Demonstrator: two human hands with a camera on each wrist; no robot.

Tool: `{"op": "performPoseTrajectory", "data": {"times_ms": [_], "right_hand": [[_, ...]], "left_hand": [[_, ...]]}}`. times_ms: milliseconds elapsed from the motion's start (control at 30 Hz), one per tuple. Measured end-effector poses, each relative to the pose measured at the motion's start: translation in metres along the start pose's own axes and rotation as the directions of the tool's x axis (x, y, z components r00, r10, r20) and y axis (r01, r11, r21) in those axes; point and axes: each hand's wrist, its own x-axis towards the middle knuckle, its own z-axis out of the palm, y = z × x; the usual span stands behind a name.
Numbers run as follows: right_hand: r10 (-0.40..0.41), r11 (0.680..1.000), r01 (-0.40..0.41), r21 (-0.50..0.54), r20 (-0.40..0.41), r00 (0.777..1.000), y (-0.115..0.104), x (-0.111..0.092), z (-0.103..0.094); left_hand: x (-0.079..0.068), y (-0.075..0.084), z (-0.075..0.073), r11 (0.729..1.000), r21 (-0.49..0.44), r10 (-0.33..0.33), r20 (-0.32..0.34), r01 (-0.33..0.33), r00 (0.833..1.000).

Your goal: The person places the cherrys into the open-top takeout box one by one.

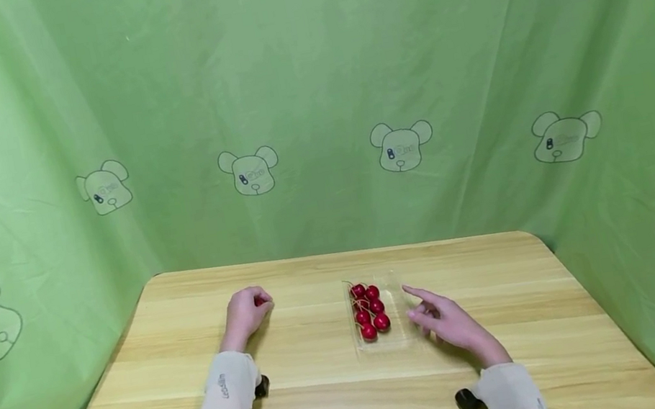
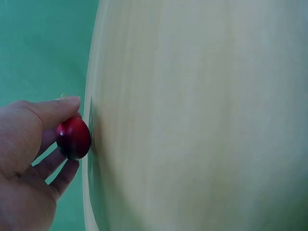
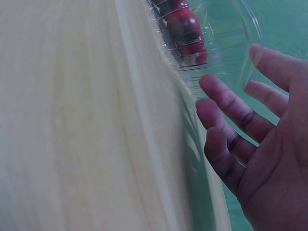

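Note:
Beside the left part of the table, my left hand (image 1: 246, 312) pinches a dark red cherry (image 2: 73, 138) near its stem, between thumb and fingers. In the head view the hand mostly hides this cherry. A clear plastic container (image 1: 398, 334) lies at mid-table, with several red cherries (image 1: 381, 322) grouped in its left half, thin stems among them. My right hand (image 1: 450, 323) is just right of the container, its fingers spread and loosely bent, holding nothing. In the right wrist view its fingertips (image 3: 255, 54) are right at the container's transparent wall.
The light wooden table (image 1: 337, 407) has rounded far corners. Green curtains (image 1: 305, 77) with bear-head prints hang behind it and on both sides. Small black wrist cameras (image 1: 467, 400) are strapped at both sleeves, close over the tabletop.

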Motion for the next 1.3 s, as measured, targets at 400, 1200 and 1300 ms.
{"op": "performPoseTrajectory", "data": {"times_ms": [400,1200,1300], "right_hand": [[-0.014,1.0,0.014,-0.012,-0.001,1.0,-0.004,0.003,-0.001],[-0.012,1.0,0.012,-0.014,-0.001,1.0,-0.003,0.001,-0.001],[-0.001,1.0,0.001,-0.012,-0.003,1.0,-0.003,0.0,0.0]], "left_hand": [[0.0,0.005,-0.003,0.998,-0.037,0.057,-0.061,-0.059,0.997],[-0.001,0.027,-0.007,0.991,-0.136,-0.006,-0.007,0.005,1.0],[-0.002,0.028,-0.007,0.988,-0.152,-0.015,0.009,0.016,1.0]]}}
